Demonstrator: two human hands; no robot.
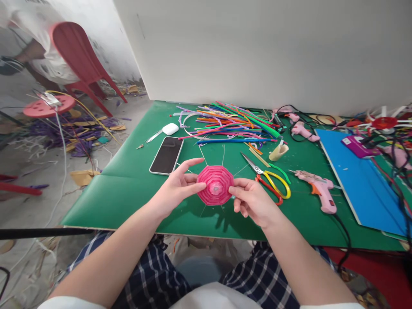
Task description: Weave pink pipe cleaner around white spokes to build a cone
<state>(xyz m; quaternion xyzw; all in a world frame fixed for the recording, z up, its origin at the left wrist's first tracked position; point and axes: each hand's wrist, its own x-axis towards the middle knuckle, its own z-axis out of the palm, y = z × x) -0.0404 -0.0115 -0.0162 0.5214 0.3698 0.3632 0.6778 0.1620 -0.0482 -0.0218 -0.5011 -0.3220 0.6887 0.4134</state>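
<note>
A pink woven octagonal disc with thin wire spokes sticking out is held above the green table. My left hand grips its left edge, thumb on the face and forefinger stretched over the top. My right hand pinches its right edge between thumb and fingers. Both hands hover near the table's front edge.
A phone and a white earbud case lie left. A pile of coloured strips lies behind, with scissors, pink glue guns, a blue board. A person on a red chair sits far left.
</note>
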